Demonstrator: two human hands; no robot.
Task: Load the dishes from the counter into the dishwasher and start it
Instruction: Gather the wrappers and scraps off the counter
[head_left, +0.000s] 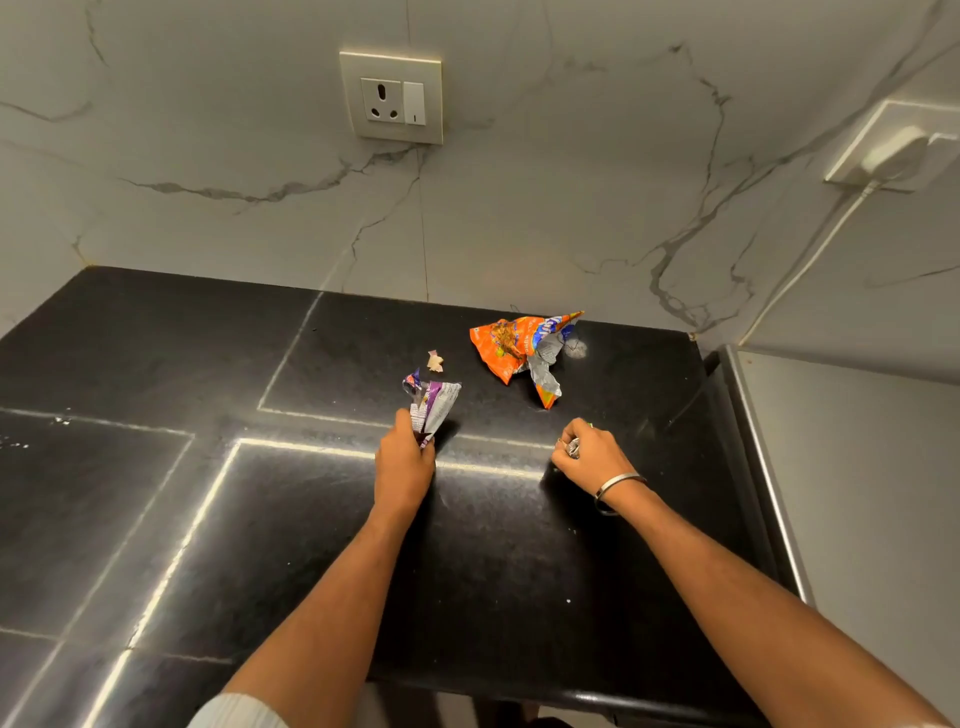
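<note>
Worktop (156, 519): black polished stone with pale seam lines, running to a marble-patterned wall at its back edge; no dishes and no dishwasher show on or near it in this view.

Wall socket (390, 97): cream plate with one switch, on the wall above the back edge.

Second socket (893, 150): on the side wall by the back right corner, white plug seated, cable hanging down.

Orange snack packet (506, 345): crumpled, torn open, silver lining showing; lies near the back edge, towards the right.

Left hand (404, 457): mid-worktop, fingers curled round a purple-and-silver wrapper (434, 405), which stands up out of the fist.

Right hand (589, 453): towards the right edge, closed on a small crumpled silvery scrap (573, 447), possibly foil; metal bangle (618, 486) at the wrist.

Small pale scrap (435, 361): loose, between the wrapper and the packet.
</note>
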